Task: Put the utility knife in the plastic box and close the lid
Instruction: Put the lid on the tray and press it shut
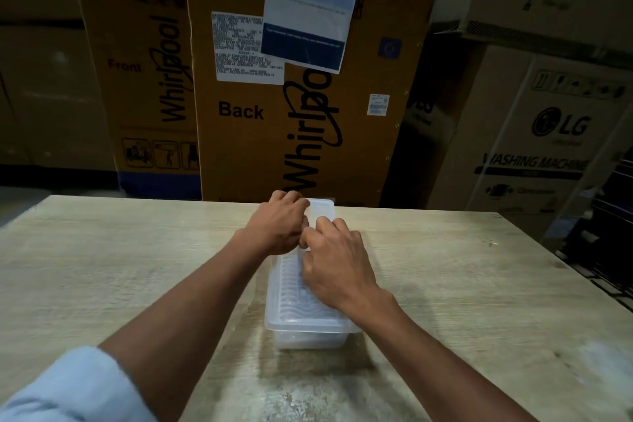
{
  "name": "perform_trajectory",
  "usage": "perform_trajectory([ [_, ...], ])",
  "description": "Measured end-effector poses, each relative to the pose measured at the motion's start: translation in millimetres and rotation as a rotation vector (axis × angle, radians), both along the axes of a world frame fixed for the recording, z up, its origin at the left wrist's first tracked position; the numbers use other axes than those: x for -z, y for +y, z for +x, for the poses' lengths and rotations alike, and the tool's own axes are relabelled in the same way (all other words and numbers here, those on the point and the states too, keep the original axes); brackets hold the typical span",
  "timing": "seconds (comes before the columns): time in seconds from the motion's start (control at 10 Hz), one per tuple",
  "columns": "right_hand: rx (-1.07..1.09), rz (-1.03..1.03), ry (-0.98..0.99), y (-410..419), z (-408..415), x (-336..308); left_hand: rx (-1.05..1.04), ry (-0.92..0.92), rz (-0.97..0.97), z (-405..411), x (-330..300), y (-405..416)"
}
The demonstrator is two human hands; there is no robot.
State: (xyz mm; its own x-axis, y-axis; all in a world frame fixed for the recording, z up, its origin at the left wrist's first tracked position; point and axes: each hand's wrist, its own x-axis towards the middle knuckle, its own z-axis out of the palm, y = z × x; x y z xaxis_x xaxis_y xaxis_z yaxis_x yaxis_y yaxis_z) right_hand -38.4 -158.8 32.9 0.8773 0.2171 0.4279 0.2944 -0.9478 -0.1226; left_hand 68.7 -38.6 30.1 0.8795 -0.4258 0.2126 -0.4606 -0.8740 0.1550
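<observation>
two hands on one item. item: plastic box [310,336], long, narrow, translucent, with its lid [301,305] lying along the top; it sits on a pale wood-grain table [479,301], running lengthwise away from the person.

left hand [279,224]: curled over the far left edge of the lid, fingers bent down at the rim, pressing rather than holding. right hand [337,262]: just beside the left, nearly touching it, fingertips down on the middle of the lid. neither hand encloses anything; both bear flat on the lid.

utility knife: not visible; whether it lies inside cannot be told through the cloudy ribbed plastic.

handling, judged: light, thin-walled, somewhat flexible; the lid likely bows under a central push, so pressure belongs along the rim, worked from the far end toward the near end beneath the wrists. smooth plastic on a smooth table may slide; one hand should steady a side wall. near rim looks seated, though the seal cannot be confirmed.

surroundings: cardboard appliance cartons [260,96] beyond the hands.
</observation>
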Motion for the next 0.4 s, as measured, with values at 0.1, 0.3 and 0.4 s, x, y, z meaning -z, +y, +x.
perform_trajectory([
  [0.1,-0.006,0.007,-0.005,0.1,0.3,0.1,-0.015,0.02,0.04,2.8,-2.4,-2.4],
  [0.3,-0.002,0.04,-0.036,1.1,-1.7,-2.3,-0.012,0.17,-0.312,-13.9,-5.2,4.1],
  [0.4,0.047,0.093,-0.052,-1.4,-2.3,-0.9,-0.006,0.126,-0.612,-38.7,-5.0,4.6],
])
